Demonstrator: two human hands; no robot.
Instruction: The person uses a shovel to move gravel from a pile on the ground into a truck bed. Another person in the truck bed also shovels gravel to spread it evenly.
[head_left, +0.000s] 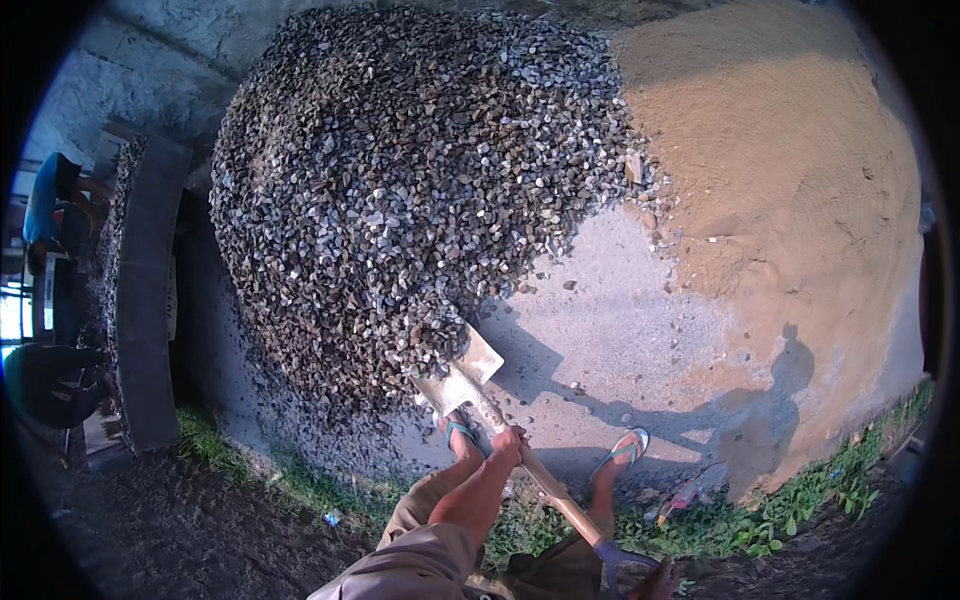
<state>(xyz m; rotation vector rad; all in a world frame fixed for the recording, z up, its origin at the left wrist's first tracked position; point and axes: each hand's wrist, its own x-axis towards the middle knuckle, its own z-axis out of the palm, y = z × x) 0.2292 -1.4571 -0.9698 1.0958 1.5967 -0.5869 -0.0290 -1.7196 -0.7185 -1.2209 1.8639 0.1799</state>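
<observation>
My left hand (506,443) grips the wooden shaft of a shovel (548,481). At the bottom right, my right hand (655,580) is on its purple D-handle, partly in shadow. The pale square blade (475,355) sits at the front edge of a gravel pile (400,160), with stones lying on part of it. My sandalled feet (622,452) stand either side of the shaft on the concrete slab (600,330).
A sand pile (800,180) borders the gravel on the right. At left, two people (48,205) are beside a long grey trough-like container (150,300) holding gravel. A grass strip (780,520) edges the slab, with dark soil (180,530) nearer me. A rough wall (140,60) stands behind.
</observation>
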